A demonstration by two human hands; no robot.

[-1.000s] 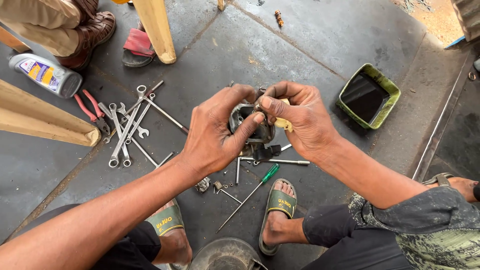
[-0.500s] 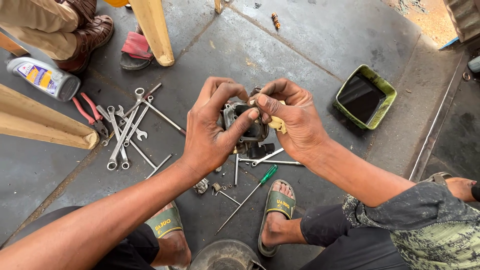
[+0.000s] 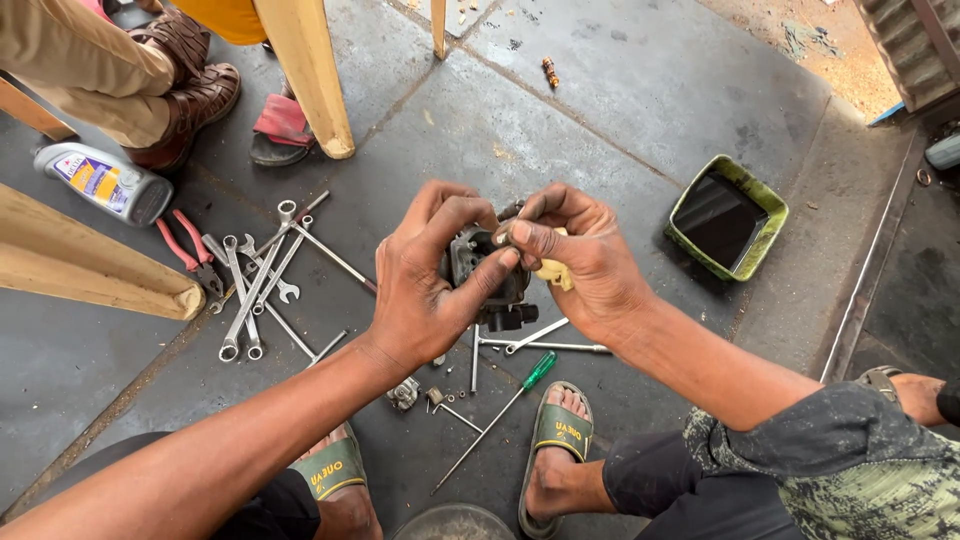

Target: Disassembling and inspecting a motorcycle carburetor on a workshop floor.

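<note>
Both hands grip a small dark metal engine part, like a carburettor, above the grey concrete floor. My left hand wraps its left side, thumb across the front. My right hand closes on its right side, and a pale yellow piece shows under those fingers. Below the hands lie thin metal rods and a green-handled screwdriver. Small metal fittings rest near my left foot.
Several spanners and red-handled pliers lie at left beside a grey oil bottle. A green tray of dark liquid sits at right. Wooden legs and another person's sandalled feet are at top left.
The view has drifted slightly. My fingers have shifted on the part, with the left thumb now across its front; both hands keep hold.
</note>
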